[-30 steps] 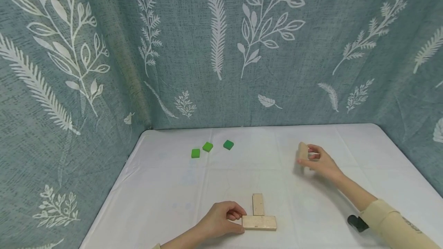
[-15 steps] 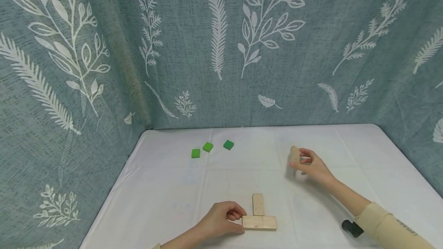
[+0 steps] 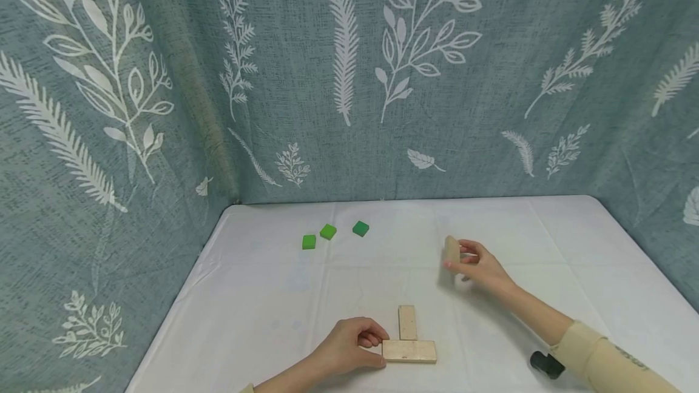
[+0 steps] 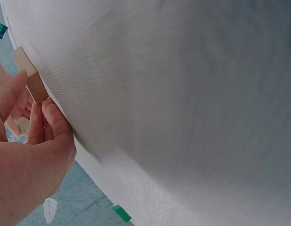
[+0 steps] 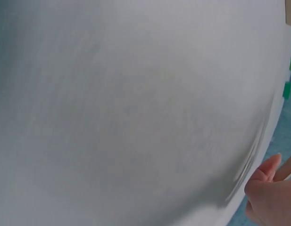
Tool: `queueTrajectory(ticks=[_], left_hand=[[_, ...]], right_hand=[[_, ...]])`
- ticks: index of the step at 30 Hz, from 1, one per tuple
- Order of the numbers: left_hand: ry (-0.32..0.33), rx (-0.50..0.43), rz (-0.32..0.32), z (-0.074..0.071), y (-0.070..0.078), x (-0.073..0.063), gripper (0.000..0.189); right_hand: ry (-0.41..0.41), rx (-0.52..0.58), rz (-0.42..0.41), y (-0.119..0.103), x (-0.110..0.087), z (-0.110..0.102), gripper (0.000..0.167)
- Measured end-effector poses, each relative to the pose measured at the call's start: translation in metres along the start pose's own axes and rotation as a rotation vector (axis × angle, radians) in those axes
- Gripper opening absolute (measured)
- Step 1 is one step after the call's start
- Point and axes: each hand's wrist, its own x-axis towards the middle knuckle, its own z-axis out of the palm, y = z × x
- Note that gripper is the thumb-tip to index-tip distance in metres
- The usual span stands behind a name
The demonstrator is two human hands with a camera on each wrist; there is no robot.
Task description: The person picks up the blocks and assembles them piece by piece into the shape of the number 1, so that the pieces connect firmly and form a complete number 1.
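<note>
Two flat wooden blocks lie on the white-covered table in a T shape in the head view. The crosswise wooden block (image 3: 409, 352) has its left end between the thumb and fingers of my left hand (image 3: 349, 347); the left wrist view shows this block (image 4: 31, 75) too. The upright wooden block (image 3: 406, 322) of the T meets its far edge. Farther right, my right hand (image 3: 483, 265) pinches another wooden block (image 3: 452, 250), held on end and tilted over the table with a shadow beneath. In the right wrist view, my right hand (image 5: 270, 193) shows only in the lower corner.
Toward the back of the table lie three small green blocks: a left one (image 3: 309, 242), a middle one (image 3: 327, 231) and a darker one (image 3: 360, 228). A black device (image 3: 547, 364) sits at my right sleeve. A patterned curtain (image 3: 382, 156) surrounds the table.
My right hand has moved left and slightly nearer, carrying its wooden block toward the T-shaped pair. My left hand and the two lying blocks have stayed put.
</note>
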Motion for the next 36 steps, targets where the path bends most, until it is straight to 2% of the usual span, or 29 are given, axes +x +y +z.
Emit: queueTrajectory(ticks=[18, 36], left_hand=[[-0.002, 0.002, 0.021, -0.001, -0.002, 0.001, 0.028], [-0.003, 0.011, 0.010, -0.001, -0.002, 0.002, 0.027]], right_hand=[[-0.060, 0.023, -0.012, -0.011, -0.006, 0.033, 0.081], [-0.105, 0.044, 0.001, -0.017, -0.008, 0.062, 0.081]])
